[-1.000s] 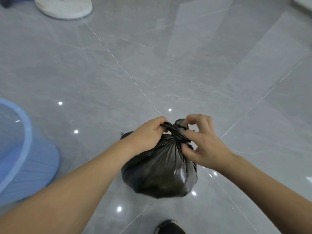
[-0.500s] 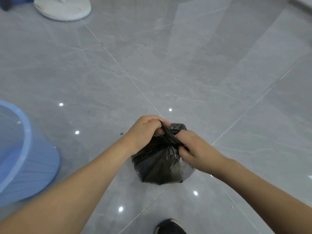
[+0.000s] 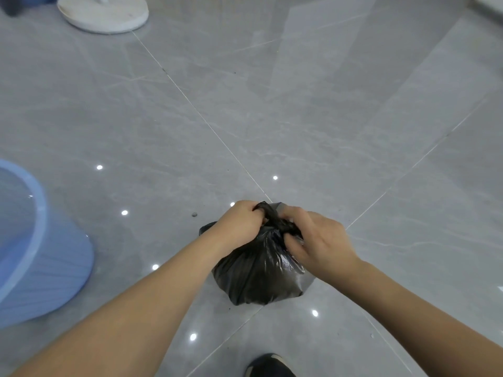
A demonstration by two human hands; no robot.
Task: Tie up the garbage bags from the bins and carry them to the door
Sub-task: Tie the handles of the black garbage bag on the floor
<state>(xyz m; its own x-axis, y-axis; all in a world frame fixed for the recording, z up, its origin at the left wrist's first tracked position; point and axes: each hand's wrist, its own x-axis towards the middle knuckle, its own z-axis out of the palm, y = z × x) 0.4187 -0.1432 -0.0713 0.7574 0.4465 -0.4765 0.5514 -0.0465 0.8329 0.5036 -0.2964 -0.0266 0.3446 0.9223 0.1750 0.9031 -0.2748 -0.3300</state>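
While the black garbage bag (image 3: 258,270), glossy crinkled plastic, sat on the grey marbled floor (image 3: 326,118), I saw my left hand (image 3: 239,224) and right hand (image 3: 315,240) each pinching its twisted neck; a ribbed blue bin (image 3: 40,257) stood well left.

- Even, bright indoor light; small ceiling-lamp reflections dot the glossy grey floor (image 3: 326,118).
- Broad pale glare bands cross the far right tiles.
- Soft shadows only.
- Wide-angle bending curves tile joints near the edges; slight softness at far left.
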